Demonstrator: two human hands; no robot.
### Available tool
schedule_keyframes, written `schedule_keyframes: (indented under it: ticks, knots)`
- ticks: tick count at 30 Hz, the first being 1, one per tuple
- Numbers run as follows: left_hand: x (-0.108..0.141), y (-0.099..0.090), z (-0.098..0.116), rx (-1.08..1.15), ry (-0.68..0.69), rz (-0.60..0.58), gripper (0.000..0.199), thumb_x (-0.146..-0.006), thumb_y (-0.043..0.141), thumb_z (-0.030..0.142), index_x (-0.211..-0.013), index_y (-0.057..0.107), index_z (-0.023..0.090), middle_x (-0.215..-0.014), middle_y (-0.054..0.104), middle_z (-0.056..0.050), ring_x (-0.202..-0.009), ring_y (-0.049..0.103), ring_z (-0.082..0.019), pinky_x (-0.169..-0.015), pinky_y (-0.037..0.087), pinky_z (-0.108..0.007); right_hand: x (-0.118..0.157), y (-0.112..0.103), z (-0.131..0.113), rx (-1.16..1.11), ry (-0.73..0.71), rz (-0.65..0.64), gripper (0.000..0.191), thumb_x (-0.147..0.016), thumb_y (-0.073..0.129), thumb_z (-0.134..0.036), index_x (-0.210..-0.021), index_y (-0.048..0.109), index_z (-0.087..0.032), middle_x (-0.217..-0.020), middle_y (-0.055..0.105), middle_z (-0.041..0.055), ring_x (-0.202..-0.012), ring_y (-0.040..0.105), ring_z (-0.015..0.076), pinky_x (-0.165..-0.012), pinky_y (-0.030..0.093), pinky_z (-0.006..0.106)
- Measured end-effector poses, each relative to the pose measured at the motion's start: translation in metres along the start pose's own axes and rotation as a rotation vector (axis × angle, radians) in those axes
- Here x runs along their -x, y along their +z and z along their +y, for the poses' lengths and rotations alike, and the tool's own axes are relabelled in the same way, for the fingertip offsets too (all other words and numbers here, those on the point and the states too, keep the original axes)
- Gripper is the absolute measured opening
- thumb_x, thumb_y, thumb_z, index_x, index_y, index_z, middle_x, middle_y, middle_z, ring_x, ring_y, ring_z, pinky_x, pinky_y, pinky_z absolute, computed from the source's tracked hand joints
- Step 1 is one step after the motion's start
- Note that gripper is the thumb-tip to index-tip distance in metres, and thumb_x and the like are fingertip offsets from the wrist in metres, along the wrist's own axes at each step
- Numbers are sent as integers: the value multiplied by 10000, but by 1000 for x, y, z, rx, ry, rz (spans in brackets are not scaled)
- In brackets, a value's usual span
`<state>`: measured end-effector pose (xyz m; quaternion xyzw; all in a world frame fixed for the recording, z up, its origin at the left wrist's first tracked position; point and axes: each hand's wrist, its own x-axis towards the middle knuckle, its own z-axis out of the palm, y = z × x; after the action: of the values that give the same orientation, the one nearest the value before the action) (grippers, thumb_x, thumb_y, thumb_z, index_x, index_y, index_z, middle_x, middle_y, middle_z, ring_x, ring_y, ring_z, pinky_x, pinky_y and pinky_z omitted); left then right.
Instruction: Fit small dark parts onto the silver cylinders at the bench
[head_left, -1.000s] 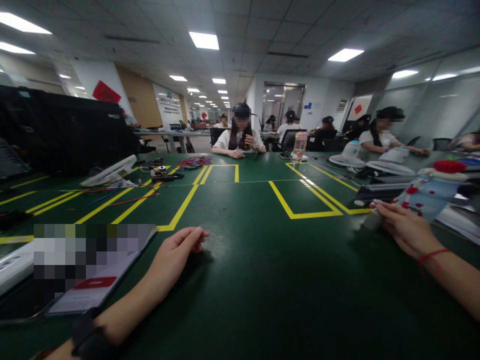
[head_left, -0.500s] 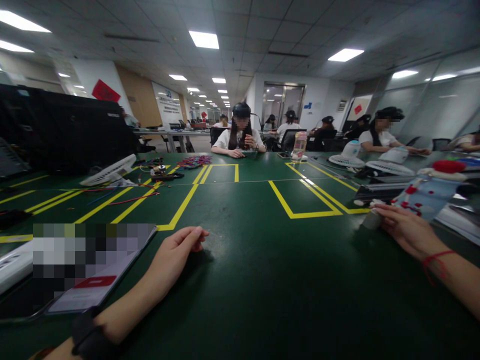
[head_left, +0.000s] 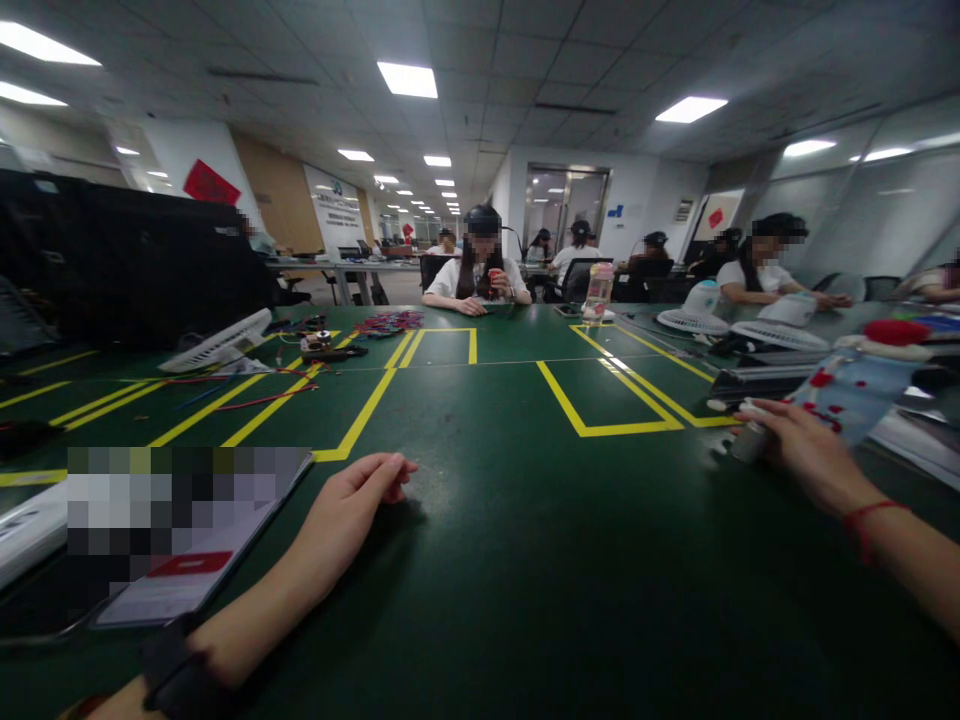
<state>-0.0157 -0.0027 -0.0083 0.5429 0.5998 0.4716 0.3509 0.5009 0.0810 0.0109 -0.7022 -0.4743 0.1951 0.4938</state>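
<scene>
My left hand (head_left: 367, 482) rests on the green table (head_left: 525, 540) with its fingers curled in, and nothing shows in them. To its left lies a phone (head_left: 187, 590) with a red patch on its screen. On the right side, my right hand (head_left: 814, 450) grips a small grey bottle-like cylinder (head_left: 750, 442) with a white top, held by the upper end just over the table or touching it; I cannot tell which. Behind that hand is a light blue, red-topped thing (head_left: 862, 385) with red and white decoration.
Yellow tape lines (head_left: 630, 432) mark the table. A white fan (head_left: 217, 345) and tangled wires (head_left: 386, 323) lie at the back left. A clear bottle (head_left: 598, 295) and more fans (head_left: 780, 325) stand at the back right. A person (head_left: 480, 270) sits opposite.
My right hand has shifted slightly, and the grey cylinder in it has moved a little to the right and tilted. The left hand has stayed still.
</scene>
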Motion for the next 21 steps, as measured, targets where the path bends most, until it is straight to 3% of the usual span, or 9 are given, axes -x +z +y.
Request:
schedule_keyframes:
  ticks: [3, 6, 9, 11, 13, 17, 21]
  knots:
    - [0, 0, 0, -6, -4, -5, 386, -803, 514, 522, -910, 678, 190, -824, 650, -27, -753, 565, -169, -702, 437, -269, 1, -2, 1, 206, -92, 42, 367, -682, 632, -387, -981, 574, -184, -1013, 600, 115, -917, 552, 244, -832, 399, 371]
    - [0, 0, 0, -8, -12, -9, 391, -806, 506, 525, -922, 675, 192, -847, 651, -27, -762, 571, -170, -714, 438, -275, 5, -1, 4, 404, -210, 13, 351, -645, 660, -398, -896, 602, -160, -921, 600, 128, -816, 543, 256, -778, 385, 393]
    - [0, 2, 3, -35, -12, -9, 399, -805, 499, 526, -911, 678, 186, -848, 656, -33, -754, 577, -175, -707, 439, -279, 18, 14, -3, 521, -361, 17, 393, -745, 563, -405, -1034, 578, -138, -1023, 587, 154, -884, 545, 252, -794, 393, 376]
    - [0, 3, 5, -61, -3, -16, 398, -808, 494, 521, -905, 680, 182, -842, 659, -36, -749, 577, -177, -703, 438, -279, 40, 35, -19, 483, -438, -7, 402, -789, 521, -402, -1110, 552, -162, -1096, 574, 124, -952, 541, 226, -837, 398, 350]
    - [0, 4, 7, -76, 9, -20, 396, -808, 495, 515, -898, 680, 177, -836, 658, -38, -745, 577, -177, -703, 438, -278, 74, 63, -43, 369, -536, -126, 392, -811, 511, -396, -1145, 531, -192, -1094, 581, 85, -950, 552, 191, -843, 419, 330]
    - [0, 3, 7, -73, 24, -16, 400, -813, 487, 515, -899, 673, 172, -807, 639, -31, -728, 566, -173, -681, 437, -275, 156, 115, -94, 73, -738, -556, 350, -847, 496, -323, -1181, 483, -217, -1110, 572, 66, -990, 545, 155, -884, 435, 324]
    - [-1, 1, 4, -93, 35, -9, 394, -817, 481, 509, -894, 672, 173, -769, 628, -24, -702, 554, -168, -648, 428, -267, 203, 140, -114, -31, -804, -812, 321, -840, 505, -232, -1161, 486, -224, -1118, 552, 45, -1001, 529, 117, -913, 431, 283]
